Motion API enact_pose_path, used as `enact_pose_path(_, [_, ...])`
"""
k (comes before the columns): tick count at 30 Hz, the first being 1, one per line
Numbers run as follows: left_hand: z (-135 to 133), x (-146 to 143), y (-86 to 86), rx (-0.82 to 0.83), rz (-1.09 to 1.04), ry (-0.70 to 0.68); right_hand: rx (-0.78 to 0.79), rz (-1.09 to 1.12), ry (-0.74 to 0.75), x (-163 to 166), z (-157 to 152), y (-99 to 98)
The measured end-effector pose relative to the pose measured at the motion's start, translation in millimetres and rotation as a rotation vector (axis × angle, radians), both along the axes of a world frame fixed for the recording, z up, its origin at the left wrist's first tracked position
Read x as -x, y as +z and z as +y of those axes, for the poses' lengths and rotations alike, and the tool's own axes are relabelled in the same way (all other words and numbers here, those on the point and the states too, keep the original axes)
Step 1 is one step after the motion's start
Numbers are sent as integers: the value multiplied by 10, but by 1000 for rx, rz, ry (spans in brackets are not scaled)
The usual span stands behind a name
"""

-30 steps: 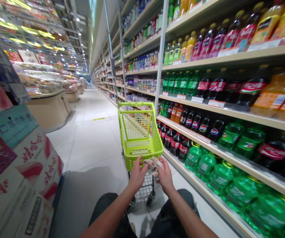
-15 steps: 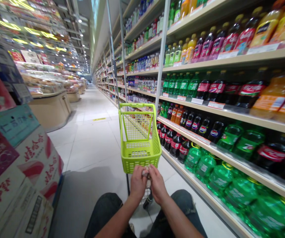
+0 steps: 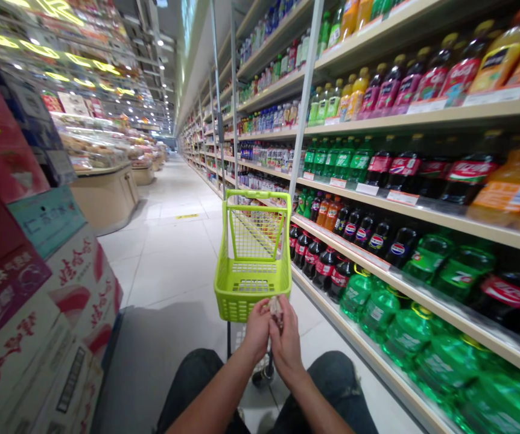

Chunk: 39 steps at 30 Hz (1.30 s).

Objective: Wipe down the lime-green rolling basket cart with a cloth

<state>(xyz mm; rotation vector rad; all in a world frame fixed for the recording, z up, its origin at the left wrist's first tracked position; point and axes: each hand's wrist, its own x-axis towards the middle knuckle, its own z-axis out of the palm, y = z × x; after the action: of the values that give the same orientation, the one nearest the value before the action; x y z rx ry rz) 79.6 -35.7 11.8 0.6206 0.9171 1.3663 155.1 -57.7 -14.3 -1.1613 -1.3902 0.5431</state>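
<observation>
My left hand (image 3: pixel 256 331) and my right hand (image 3: pixel 287 339) are pressed together low in the middle of the view. Both are closed round a small crumpled pale wad (image 3: pixel 275 308), paper or cloth, I cannot tell which. It peeks out between the fingertips. Just beyond the hands stands a lime-green shopping cart (image 3: pixel 251 259) with nothing visible in its basket. My knees in dark trousers (image 3: pixel 332 374) show at the bottom.
Long drink shelves (image 3: pixel 405 199) with green, cola and orange bottles line the right side. Stacked cardboard cartons (image 3: pixel 52 301) stand close on the left. A tiled aisle (image 3: pixel 169 241) runs ahead past round display counters (image 3: pixel 106 193).
The hands spread the wad apart a second ago, then closed it together into a tighter bundle. The view shifted slightly left, and the cart sits more squarely ahead.
</observation>
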Motion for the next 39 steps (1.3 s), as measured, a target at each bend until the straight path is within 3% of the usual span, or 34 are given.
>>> enact_pose_path(3, [31, 155, 47, 71, -79, -145, -196, -403, 18, -49, 47, -45])
enact_pose_path(5, [42, 278, 99, 84, -52, -213, -274, -522, 40, -104, 86, -41])
enact_pose_path(11, [14, 426, 169, 143, 19, -325, -321, -561, 293, -104, 50, -102])
enact_pose_path(15, [-1, 425, 214, 187, -10, -421, -352, -544, 253, -205, 81, -154])
enact_pose_path(18, [63, 521, 275, 66, 360, -243, -395, -513, 79, -412, 225, -36])
enact_pose_path(21, [163, 750, 261, -224, 1076, 101, -433, -447, -153, -568, 399, 79])
enact_pose_path(22, [191, 838, 233, -305, 1293, 140, -439, -434, -183, -582, 442, 76])
enact_pose_path(24, [229, 987, 163, -397, 1626, 85, -428, -440, -145, -553, 491, -15])
enact_pose_path(26, [256, 1071, 110, -408, 1819, -27, -377, -453, -80, -489, 487, -194])
enact_pose_path(30, [341, 1071, 112, -397, 1937, -141, -268, -462, -27, -435, 393, -611])
enact_pose_path(33, [441, 1046, 137, -401, 1931, -186, -231, -533, 81, -464, 347, -739])
enact_pose_path(35, [505, 1045, 139, -432, 1909, -219, -247, -549, 85, -467, 373, -629])
enact_pose_path(39, [575, 1030, 151, -527, 1844, -249, -367, -503, -40, -424, 557, -177])
